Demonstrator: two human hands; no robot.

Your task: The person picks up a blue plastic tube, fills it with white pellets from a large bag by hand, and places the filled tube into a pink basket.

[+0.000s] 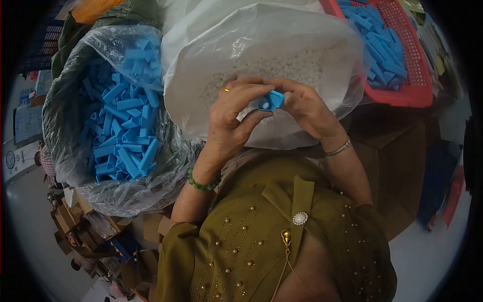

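Observation:
A small blue plastic piece (274, 100), hollow and roughly triangular at its end, is between my two hands, with a small white ball visible in its opening. My left hand (236, 108) grips the piece from the left with thumb and fingers. From the right, my right hand (304, 108) holds its other side, thumb close to the opening. Both hands are over the near part of a clear plastic bag (211, 45) that holds many small white balls (297, 65).
On the left, a plastic-lined sack (68, 116) holds many blue pieces (128, 113). A red basket (420, 70) at the upper right contains more blue pieces (380, 48). Cardboard boxes (397, 171) stand at the right and lower left. Part of a person (46, 160) shows far left.

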